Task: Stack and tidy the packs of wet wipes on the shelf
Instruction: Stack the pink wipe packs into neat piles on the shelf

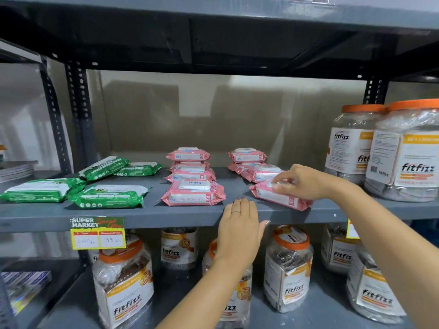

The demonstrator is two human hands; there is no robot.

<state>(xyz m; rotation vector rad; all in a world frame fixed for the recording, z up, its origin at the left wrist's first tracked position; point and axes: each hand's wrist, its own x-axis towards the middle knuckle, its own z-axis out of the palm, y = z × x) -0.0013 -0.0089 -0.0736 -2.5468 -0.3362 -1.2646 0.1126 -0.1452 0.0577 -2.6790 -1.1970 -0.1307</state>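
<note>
Pink wet wipe packs lie on the grey shelf (133, 213) in two rows. The middle row has a front pack (193, 193) with several stacked behind it (190, 162). The right row has a tilted front pack (280, 197) at the shelf edge, with more behind (248, 156). My right hand (301, 182) rests on top of that tilted pack, fingers curled around it. My left hand (240, 224) lies flat against the shelf's front edge, fingers together, holding nothing. Several green packs (109, 195) lie scattered at the left.
Large fitfizz jars with orange lids (403, 150) stand on the shelf at the right. More fitfizz jars (123, 281) fill the shelf below. A price tag (97, 232) hangs on the shelf edge. Slotted uprights (79, 115) frame the bay.
</note>
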